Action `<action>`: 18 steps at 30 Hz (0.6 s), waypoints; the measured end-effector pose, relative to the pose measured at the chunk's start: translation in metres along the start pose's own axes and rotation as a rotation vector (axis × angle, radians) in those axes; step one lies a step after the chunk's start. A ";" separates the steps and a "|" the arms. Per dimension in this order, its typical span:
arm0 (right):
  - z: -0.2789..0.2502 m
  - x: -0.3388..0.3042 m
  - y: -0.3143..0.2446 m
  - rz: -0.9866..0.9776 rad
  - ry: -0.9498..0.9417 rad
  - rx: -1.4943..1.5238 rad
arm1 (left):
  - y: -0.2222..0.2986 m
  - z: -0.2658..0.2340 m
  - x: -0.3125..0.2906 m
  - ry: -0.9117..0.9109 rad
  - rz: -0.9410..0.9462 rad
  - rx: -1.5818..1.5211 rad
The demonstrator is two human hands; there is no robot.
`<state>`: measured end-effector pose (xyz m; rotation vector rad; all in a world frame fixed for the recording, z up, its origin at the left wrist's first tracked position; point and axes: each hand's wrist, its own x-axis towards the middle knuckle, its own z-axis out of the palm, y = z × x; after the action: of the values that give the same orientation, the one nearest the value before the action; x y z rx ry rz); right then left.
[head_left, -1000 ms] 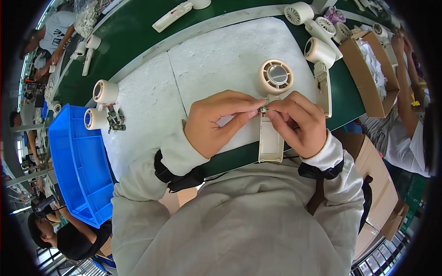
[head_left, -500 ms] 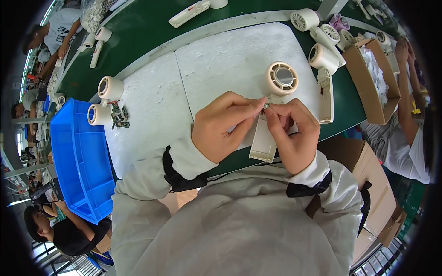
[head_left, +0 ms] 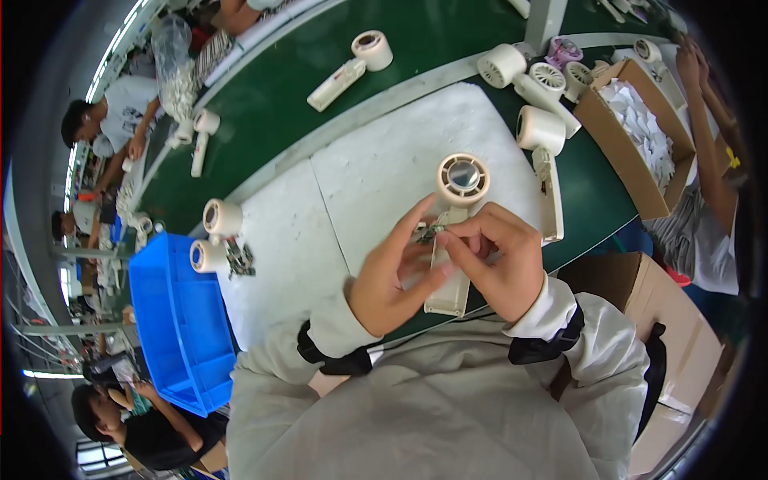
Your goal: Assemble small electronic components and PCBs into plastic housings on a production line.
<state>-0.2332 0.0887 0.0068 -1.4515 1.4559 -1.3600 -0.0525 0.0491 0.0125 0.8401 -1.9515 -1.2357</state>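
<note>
A cream handheld fan body (head_left: 446,299) lies on the white foam sheet in front of me, its round head (head_left: 463,181) pointing away and its hollow handle toward me. A small green circuit board (head_left: 432,230) shows at the top of the handle. My right hand (head_left: 502,260) pinches this board between thumb and fingertips. Just left of the handle, my left hand (head_left: 388,280) is open, thumb and forefinger spread apart and slightly blurred. Its other fingers are partly hidden behind the thumb.
A blue divided bin (head_left: 180,328) stands left, near two fan heads (head_left: 222,218) with loose circuit boards (head_left: 240,258). More fan parts (head_left: 540,130) lie right, beside a cardboard box (head_left: 668,192) of white pieces. Another fan (head_left: 340,83) lies beyond the metal rail. Co-workers sit on both sides.
My left hand has let go of its pinch and spread its fingers, moving back from the board. My right hand keeps pinching. The whole view has shifted and tilted.
</note>
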 end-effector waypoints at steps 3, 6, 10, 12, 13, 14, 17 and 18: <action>-0.006 0.000 0.008 -0.101 -0.055 -0.060 | 0.001 0.006 0.005 -0.096 -0.349 -0.552; -0.013 0.004 0.016 -0.207 0.081 -0.042 | 0.002 -0.011 0.024 -0.101 -0.455 -0.482; -0.018 0.010 0.035 -0.309 0.013 -0.128 | -0.006 -0.060 0.076 0.010 -0.518 -0.398; -0.018 0.010 0.042 -0.334 -0.048 -0.179 | -0.028 -0.096 0.111 0.113 -0.450 -0.310; -0.015 0.008 0.045 -0.434 -0.072 -0.334 | -0.045 -0.119 0.130 0.147 -0.409 -0.278; -0.010 0.006 0.047 -0.528 -0.100 -0.491 | -0.061 -0.139 0.148 0.229 -0.399 -0.237; -0.004 0.006 0.049 -0.638 -0.132 -0.623 | -0.135 -0.221 0.192 0.473 -0.284 0.093; -0.004 0.006 0.048 -0.638 -0.139 -0.603 | -0.154 -0.243 0.195 0.501 -0.225 0.486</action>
<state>-0.2516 0.0758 -0.0368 -2.5064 1.4354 -1.1599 0.0582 -0.2795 -0.0124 1.4863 -1.7807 -0.5712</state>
